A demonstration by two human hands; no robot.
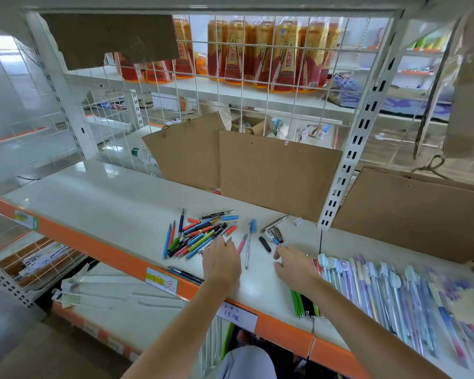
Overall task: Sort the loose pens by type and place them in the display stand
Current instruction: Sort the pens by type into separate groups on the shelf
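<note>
A pile of loose pens (200,236) in blue, orange, green and black lies on the white shelf (107,203). My left hand (221,262) reaches over the pile's right edge, its fingertips touching the nearest pens. A pink pen (241,244) and a clear pen with a blue cap (249,246) lie between my hands. My right hand (294,265) hovers palm down, fingers relaxed, just below a black cap (265,244) and a few silver pens (274,231). To its right lie rows of pastel pens (381,291). No display stand is in view.
Brown cardboard sheets (278,173) lean against the wire grid at the back. Green and black pens (303,303) lie near the orange front edge (99,248). Red and gold drink cans (257,50) stand on the upper shelf behind. A lower shelf (115,302) holds white fittings.
</note>
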